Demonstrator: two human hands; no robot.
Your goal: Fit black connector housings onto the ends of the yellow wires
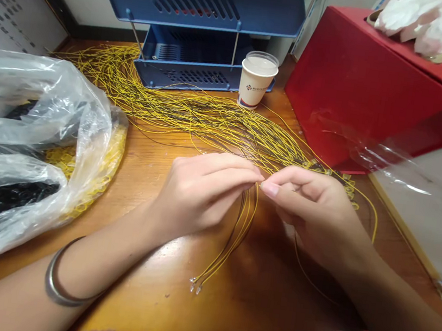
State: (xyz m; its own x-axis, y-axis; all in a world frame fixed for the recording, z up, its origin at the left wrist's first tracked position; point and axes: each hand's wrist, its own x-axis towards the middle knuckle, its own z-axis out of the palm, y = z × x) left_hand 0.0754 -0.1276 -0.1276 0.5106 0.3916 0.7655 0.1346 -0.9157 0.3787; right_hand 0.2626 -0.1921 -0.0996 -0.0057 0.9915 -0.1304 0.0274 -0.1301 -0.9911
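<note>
My left hand [207,191] is closed in a pinch on a few thin yellow and black wires [242,223]. These hang below its fingers and curve down to small clear tips [196,286] on the tabletop. Almost touching those fingertips, the thumb and forefinger of my right hand [307,208] are pinched together at a wire's end, mostly covered by the fingers. One loose wire [305,270] trails from under my right hand. Just beyond both hands lies a long bundle of yellow and black wires [211,117], with clear yellowish pieces [348,183] at its right end.
On the left, a clear plastic bag [96,115] holds black and yellow pieces. Blue stacked trays [203,1] stand at the back, with a paper cup [254,85] in front. A red box [351,85] with tissue on top fills the right rear of the wooden table [137,296].
</note>
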